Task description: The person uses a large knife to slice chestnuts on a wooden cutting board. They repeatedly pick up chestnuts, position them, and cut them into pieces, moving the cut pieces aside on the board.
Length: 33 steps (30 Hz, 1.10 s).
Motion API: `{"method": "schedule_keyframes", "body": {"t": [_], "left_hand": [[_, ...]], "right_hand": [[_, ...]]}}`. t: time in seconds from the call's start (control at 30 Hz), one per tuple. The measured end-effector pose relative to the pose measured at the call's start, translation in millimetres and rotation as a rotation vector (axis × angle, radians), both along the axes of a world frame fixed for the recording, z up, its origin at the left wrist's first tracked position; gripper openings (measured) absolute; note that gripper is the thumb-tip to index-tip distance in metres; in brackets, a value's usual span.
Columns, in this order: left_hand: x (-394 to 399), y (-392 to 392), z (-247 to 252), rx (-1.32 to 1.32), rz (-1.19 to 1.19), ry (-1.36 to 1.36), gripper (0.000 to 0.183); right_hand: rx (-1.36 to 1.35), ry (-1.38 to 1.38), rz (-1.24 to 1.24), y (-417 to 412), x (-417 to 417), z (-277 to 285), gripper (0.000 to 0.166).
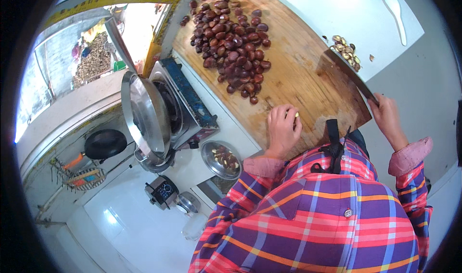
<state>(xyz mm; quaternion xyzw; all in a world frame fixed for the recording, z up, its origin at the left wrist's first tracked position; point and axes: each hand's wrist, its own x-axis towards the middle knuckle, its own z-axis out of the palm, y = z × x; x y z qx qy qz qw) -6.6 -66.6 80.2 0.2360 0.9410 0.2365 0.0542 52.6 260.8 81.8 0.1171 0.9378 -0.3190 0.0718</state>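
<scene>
My right hand (389,117) grips the handle of a kitchen knife (348,70), whose broad blade slants over the right edge of a wooden cutting board (288,60). Near the front of the board, my left hand (285,128) is closed around a small pale piece of chestnut (296,115), mostly hidden by the fingers. A large heap of whole brown chestnuts (234,49) covers the board's far left part. Beyond the blade, a little pile of cut chestnut bits (346,52) sits on the white counter.
A metal bowl with cut chestnuts (221,159) stands left of my left arm. Further left are a gas stove (187,103), a steel wok or lid (146,110) and a black pan (105,143). A white spoon (395,16) lies at the far right of the counter.
</scene>
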Motion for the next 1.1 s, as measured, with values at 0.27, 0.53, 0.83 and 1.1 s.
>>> {"method": "schedule_keyframes", "body": {"t": [0.27, 0.53, 0.83, 1.1], "left_hand": [[-49, -12, 6, 0.062, 0.119, 0.183, 0.030], [-131, -2, 1, -0.272, -0.100, 0.422, 0.030], [-72, 71, 2, 0.608, 0.228, -0.680, 0.035], [-47, 89, -22, 0.521, 0.156, -0.617, 0.019]], "right_hand": [[-0.057, -0.072, 0.026, -22, 7, 20, 0.015], [-0.057, -0.110, -0.027, -39, 48, 12, 0.009], [-0.164, -0.170, -0.160, -32, 59, 27, 0.014], [-0.218, -0.225, -0.227, -29, 65, 30, 0.020]]}}
